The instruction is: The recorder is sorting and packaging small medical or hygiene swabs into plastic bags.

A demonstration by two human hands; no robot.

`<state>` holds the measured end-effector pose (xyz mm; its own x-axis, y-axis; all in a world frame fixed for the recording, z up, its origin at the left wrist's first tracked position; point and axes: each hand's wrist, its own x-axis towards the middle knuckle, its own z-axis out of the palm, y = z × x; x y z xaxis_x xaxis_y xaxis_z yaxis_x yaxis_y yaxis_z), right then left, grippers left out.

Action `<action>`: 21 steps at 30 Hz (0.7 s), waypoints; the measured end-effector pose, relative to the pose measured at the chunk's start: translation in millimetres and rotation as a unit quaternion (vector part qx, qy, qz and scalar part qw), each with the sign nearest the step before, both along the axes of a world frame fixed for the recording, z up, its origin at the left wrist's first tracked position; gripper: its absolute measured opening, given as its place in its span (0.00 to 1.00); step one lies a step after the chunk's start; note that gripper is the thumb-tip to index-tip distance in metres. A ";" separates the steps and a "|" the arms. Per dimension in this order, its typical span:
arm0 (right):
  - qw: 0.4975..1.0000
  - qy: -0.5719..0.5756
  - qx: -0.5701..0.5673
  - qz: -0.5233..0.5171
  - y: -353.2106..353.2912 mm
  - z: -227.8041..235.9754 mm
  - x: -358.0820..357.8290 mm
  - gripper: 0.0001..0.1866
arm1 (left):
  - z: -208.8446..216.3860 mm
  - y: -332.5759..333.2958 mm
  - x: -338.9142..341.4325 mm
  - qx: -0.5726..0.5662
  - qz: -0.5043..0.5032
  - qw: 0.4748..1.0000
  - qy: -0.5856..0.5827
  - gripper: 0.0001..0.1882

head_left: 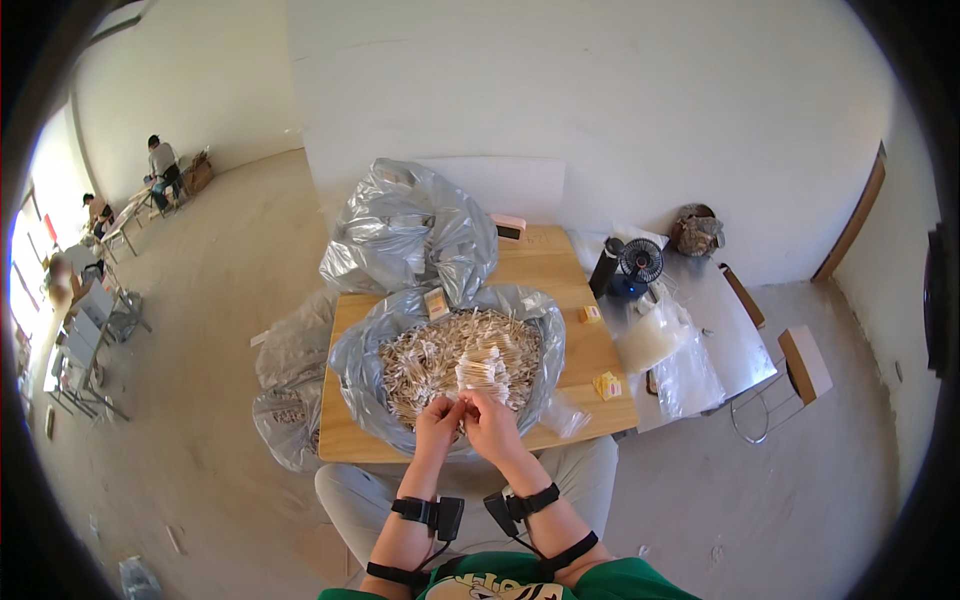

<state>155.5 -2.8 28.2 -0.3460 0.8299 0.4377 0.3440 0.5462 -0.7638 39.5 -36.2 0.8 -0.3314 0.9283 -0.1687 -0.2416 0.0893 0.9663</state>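
A grey plastic bag (356, 362), its mouth spread wide on the wooden table, holds a large loose heap of cotton swabs (420, 352). Over the near side of the heap my left hand (436, 424) and my right hand (491, 424) meet, fingertips pressed together. Whatever lies between those fingers is too small or too hidden to make out. Just beyond my right hand, a more neatly lined-up bunch of swabs (482, 368) rests on the heap. A small printed packet (436, 303) lies at the bag's far rim.
Behind stands a full, bulging grey bag (405, 230). Small yellow packets (607, 386) lie on the wooden table (590, 350). At right, a side table (735, 345) carries a black fan (641, 260) and clear plastic bags (690, 385). More bags (290, 420) sit left; people work far left.
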 end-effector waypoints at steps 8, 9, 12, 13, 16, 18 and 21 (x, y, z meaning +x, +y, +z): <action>0.998 0.002 -0.056 -0.012 -1.5 -1.7 2.8 0.13 | 9.8 -3.8 -3.1 0.028 0.005 0.957 0.290 0.10; 0.998 0.002 -0.063 -0.017 -0.3 -3.1 2.9 0.13 | 8.5 -3.8 -3.9 0.041 0.007 0.946 0.322 0.10; 0.996 0.015 -0.075 -0.035 -1.8 -3.0 1.4 0.12 | 3.3 -2.8 -4.0 0.082 0.024 0.927 0.364 0.09; 0.995 0.028 -0.080 -0.047 -3.0 -2.1 0.1 0.12 | 2.0 -2.9 -3.6 0.111 0.039 0.920 0.374 0.09; 0.995 0.065 -0.051 -0.057 -6.3 -4.0 -2.8 0.12 | 4.8 -3.2 -2.1 0.122 0.044 0.913 0.386 0.09; 0.995 0.060 -0.042 -0.074 -4.7 -9.5 -2.5 0.13 | 12.4 -5.3 0.3 0.129 0.044 0.911 0.388 0.10; 0.992 0.067 -0.049 -0.098 1.0 -15.1 2.5 0.14 | 11.9 -6.5 1.2 0.138 0.045 0.910 0.389 0.10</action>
